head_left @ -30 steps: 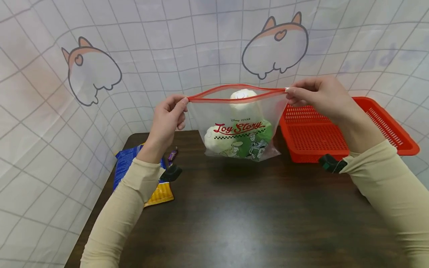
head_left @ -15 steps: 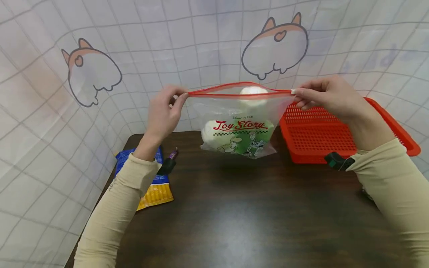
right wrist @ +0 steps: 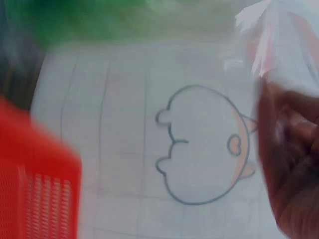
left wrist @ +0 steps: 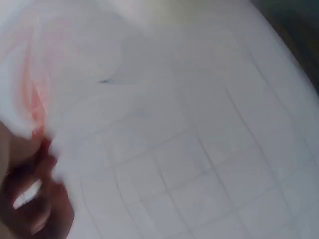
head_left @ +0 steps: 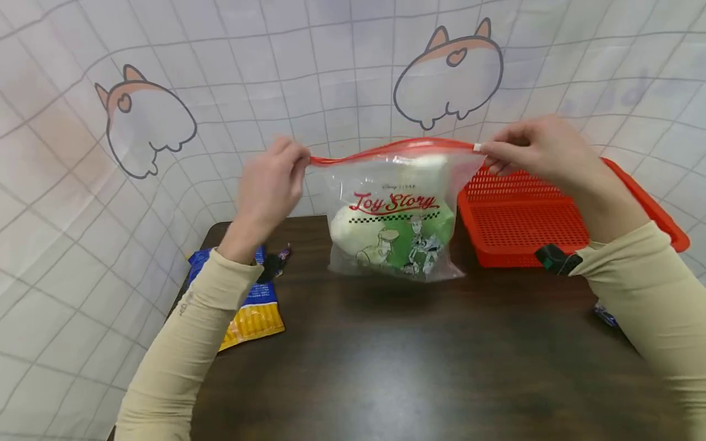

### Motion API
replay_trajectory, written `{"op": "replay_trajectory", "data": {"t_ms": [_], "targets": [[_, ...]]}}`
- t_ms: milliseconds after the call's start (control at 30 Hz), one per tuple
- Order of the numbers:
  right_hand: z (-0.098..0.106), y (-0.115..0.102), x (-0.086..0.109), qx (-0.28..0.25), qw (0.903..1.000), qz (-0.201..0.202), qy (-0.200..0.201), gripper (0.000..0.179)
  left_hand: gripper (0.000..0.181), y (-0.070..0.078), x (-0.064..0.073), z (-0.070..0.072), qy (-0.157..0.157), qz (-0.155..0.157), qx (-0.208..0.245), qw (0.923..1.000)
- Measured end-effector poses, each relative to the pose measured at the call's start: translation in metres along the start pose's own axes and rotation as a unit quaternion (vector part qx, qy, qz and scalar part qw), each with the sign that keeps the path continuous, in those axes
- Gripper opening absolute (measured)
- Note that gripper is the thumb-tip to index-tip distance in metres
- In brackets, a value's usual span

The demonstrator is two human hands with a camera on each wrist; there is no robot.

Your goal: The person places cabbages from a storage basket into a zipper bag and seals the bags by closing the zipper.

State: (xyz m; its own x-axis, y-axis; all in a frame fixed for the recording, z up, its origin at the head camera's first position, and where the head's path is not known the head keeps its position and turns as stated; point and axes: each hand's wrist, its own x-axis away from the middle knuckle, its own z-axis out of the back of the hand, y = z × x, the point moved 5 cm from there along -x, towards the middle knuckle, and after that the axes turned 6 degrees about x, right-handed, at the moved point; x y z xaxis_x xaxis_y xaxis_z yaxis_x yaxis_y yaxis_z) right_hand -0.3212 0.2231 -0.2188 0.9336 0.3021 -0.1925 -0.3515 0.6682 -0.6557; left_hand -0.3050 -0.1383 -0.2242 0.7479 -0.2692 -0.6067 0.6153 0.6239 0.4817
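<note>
A clear zip bag [head_left: 397,239] with a red zip edge and red "Toy Story" lettering hangs over the table in the head view. Inside it show rounded white shapes and something green, partly veiled by the print. My left hand [head_left: 273,184] pinches the left end of the zip edge. At the opposite end, by a small white slider [head_left: 477,147], my right hand [head_left: 543,150] pinches the bag's top corner. Both wrist views are blurred; the left one shows fingers [left wrist: 37,164] on the red edge, the right one a hand [right wrist: 294,154] at the bag's clear corner.
A red perforated basket [head_left: 524,226] stands at the right, behind my right forearm. On the left lies a blue and yellow packet [head_left: 256,315], with a small purple wrapped item [head_left: 284,252] beside it. Another small wrapper [head_left: 605,314] peeks out near the right sleeve. A grid-patterned cloth [head_left: 342,73] hangs behind.
The gap along the bag's top has narrowed, and its bottom hangs slightly lower. My left hand has shifted a little left and turned; the right hand still pinches by the slider.
</note>
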Motion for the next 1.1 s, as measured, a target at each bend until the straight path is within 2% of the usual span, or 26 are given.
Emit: {"op": "replay_trajectory", "data": {"t_ms": [33, 67, 100, 233, 300, 367, 433, 567, 667, 800, 967, 1100], "targets": [[-0.003, -0.004, 0.000, 0.029, 0.9995, 0.009, -0.004, 0.037, 0.018, 0.004, 0.001, -0.003, 0.007, -0.022, -0.059, 0.9980], [-0.006, -0.007, -0.001, 0.063, 0.9978, 0.016, -0.009, 0.036, 0.017, 0.008, 0.002, -0.006, 0.014, -0.044, -0.113, 0.9925], [-0.008, -0.009, -0.001, 0.089, 0.9957, 0.019, -0.014, 0.036, 0.017, 0.010, 0.004, -0.010, 0.011, -0.047, -0.127, 0.9907], [-0.008, -0.002, 0.000, 0.038, 0.9991, -0.003, -0.020, 0.035, 0.014, 0.003, 0.007, -0.014, 0.010, -0.011, -0.051, 0.9986], [-0.004, 0.005, 0.001, 0.024, 0.9995, -0.017, -0.012, 0.037, 0.015, -0.004, 0.008, -0.011, 0.007, 0.006, -0.019, 0.9998], [-0.002, 0.013, 0.003, 0.011, 0.9996, -0.024, -0.006, 0.037, 0.016, -0.011, 0.009, -0.008, -0.011, 0.041, 0.036, 0.9984], [0.000, 0.019, 0.004, 0.005, 0.9997, -0.025, 0.004, 0.037, 0.019, -0.018, 0.011, -0.008, -0.028, 0.090, 0.101, 0.9905], [-0.002, 0.028, 0.003, -0.023, 0.9993, -0.014, 0.025, 0.034, 0.024, -0.028, 0.012, -0.009, -0.038, 0.167, 0.200, 0.9648], [-0.005, 0.031, 0.000, -0.044, 0.9985, 0.000, 0.031, 0.031, 0.023, -0.032, 0.011, -0.011, -0.039, 0.181, 0.223, 0.9570], [-0.011, 0.032, -0.001, -0.032, 0.9992, 0.019, 0.017, 0.027, 0.022, -0.038, 0.012, -0.015, -0.044, 0.184, 0.227, 0.9553], [-0.019, 0.034, 0.002, -0.008, 0.9997, 0.019, -0.014, 0.027, 0.021, -0.049, 0.013, -0.021, -0.059, 0.207, 0.227, 0.9498], [-0.023, 0.033, 0.001, -0.014, 0.9996, 0.020, -0.011, 0.028, 0.022, -0.058, 0.012, -0.024, -0.065, 0.224, 0.244, 0.9414]]}}
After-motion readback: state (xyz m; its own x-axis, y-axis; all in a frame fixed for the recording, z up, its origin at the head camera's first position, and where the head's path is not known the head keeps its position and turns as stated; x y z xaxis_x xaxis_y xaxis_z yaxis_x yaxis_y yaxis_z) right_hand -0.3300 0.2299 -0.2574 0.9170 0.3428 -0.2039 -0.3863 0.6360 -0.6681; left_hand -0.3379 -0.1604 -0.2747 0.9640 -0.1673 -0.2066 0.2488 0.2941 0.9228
